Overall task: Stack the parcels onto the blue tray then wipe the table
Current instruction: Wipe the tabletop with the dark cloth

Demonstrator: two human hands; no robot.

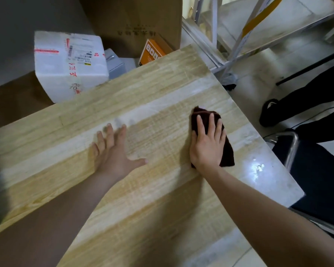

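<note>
Straight, slightly spread fingers (212, 122) of the right hand (207, 145) press flat on a dark brown cloth (228, 151) at the right of the wooden table (162, 199). The left hand (114, 151) lies palm down on the bare wood to its left, fingers splayed. Beyond the far left edge sits a white foam parcel (66, 64), with an orange box (152, 51) and a big cardboard carton (139, 20) further right.
</note>
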